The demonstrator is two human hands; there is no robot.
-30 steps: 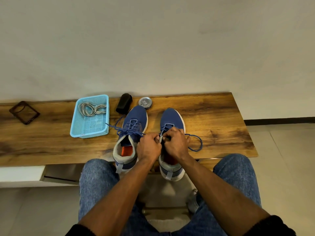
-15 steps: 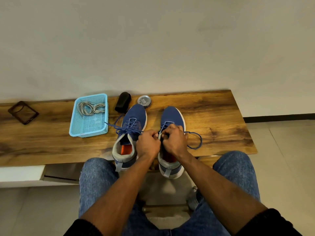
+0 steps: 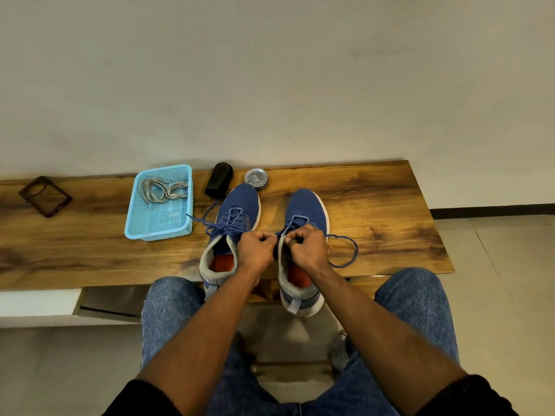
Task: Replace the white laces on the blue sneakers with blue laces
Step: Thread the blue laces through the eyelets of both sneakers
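Two blue sneakers stand side by side on the wooden bench, toes pointing away from me. The left sneaker (image 3: pixel 237 217) carries a blue lace threaded through its eyelets, with loose ends trailing left. Over the right sneaker (image 3: pixel 306 208) both hands work close together at the eyelets. My left hand (image 3: pixel 256 250) is curled and pinches the blue lace (image 3: pixel 345 256) at the shoe's left edge. My right hand (image 3: pixel 306 247) grips the same lace, whose free end loops out to the right on the bench. The white laces (image 3: pixel 162 189) lie coiled in the light blue basket (image 3: pixel 141 223).
Behind the sneakers sit a black cylinder-shaped object (image 3: pixel 219 179) and a round metal tin (image 3: pixel 256 179). A dark phone case (image 3: pixel 45 196) lies at the bench's far left. The bench (image 3: pixel 384 205) backs onto a pale wall; my knees in jeans are under its front edge.
Both hands stay at the right sneaker's eyelets with only small shifts of the fingers. The lace loop on the right has moved slightly.
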